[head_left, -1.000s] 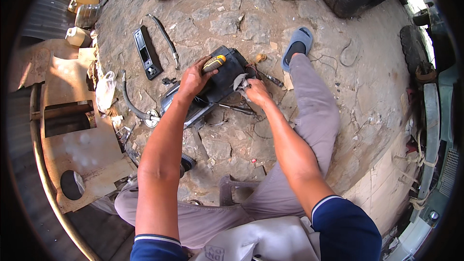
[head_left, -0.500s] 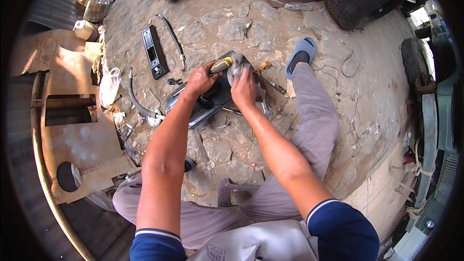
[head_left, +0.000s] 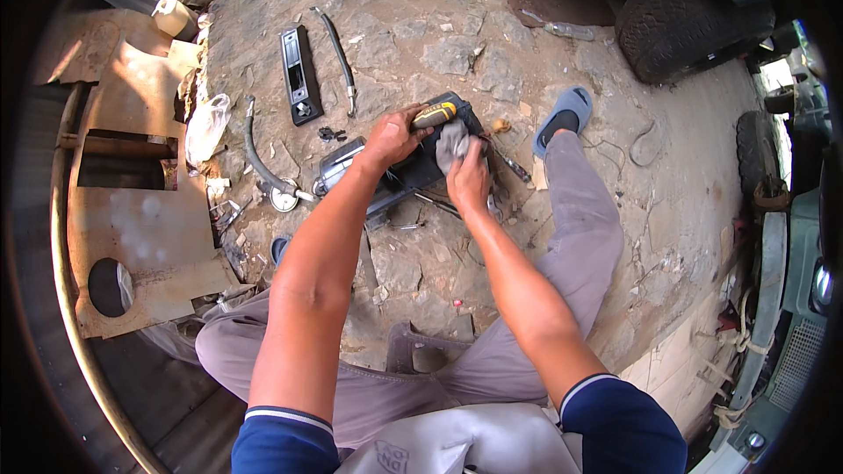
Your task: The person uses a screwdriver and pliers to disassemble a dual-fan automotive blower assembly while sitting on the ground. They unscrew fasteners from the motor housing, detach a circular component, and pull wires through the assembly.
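The left grip (head_left: 392,139) is wrapped around a rounded yellow-and-dark tool handle (head_left: 436,114), its working end hard to make out. The right grip (head_left: 468,183) clutches a crumpled grey cloth (head_left: 452,142). Beneath both, a black box-shaped housing (head_left: 420,165), partly hidden, lies on rough stone ground (head_left: 399,262).

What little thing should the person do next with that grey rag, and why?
I think one gentle wipe along the black case would make sense: the right hand already holds the grey rag over it. The left hand should probably keep its yellow-and-dark handle out of the rag's way, since they're very close together.
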Demonstrator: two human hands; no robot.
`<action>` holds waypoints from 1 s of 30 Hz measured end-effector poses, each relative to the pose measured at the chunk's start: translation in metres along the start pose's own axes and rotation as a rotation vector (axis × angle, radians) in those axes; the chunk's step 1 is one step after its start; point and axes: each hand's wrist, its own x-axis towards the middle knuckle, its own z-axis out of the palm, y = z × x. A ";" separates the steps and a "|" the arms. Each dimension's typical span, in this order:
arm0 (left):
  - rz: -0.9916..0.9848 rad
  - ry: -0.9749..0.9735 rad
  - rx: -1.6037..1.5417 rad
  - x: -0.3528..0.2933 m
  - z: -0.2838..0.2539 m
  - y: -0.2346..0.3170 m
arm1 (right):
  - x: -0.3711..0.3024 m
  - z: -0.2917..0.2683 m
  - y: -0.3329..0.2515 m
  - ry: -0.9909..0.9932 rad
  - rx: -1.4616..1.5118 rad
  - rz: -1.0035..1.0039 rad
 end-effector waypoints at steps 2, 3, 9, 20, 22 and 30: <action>-0.053 0.028 0.035 -0.008 -0.002 -0.016 | -0.007 -0.013 -0.013 -0.321 -0.052 0.046; -0.073 0.001 0.004 -0.010 -0.003 -0.017 | -0.007 -0.024 -0.009 -0.391 -0.034 0.009; -0.101 -0.112 -0.010 -0.010 -0.016 -0.009 | 0.059 -0.057 -0.029 0.084 0.246 -0.003; -0.425 0.174 -0.602 -0.092 -0.104 -0.004 | -0.030 -0.055 0.021 -0.583 -0.141 -0.095; -0.442 0.319 -0.662 -0.134 -0.113 0.000 | -0.047 -0.058 0.031 -0.622 -0.164 -0.053; -0.831 0.486 -0.954 -0.256 -0.045 -0.003 | -0.096 -0.048 -0.007 -0.556 0.163 0.004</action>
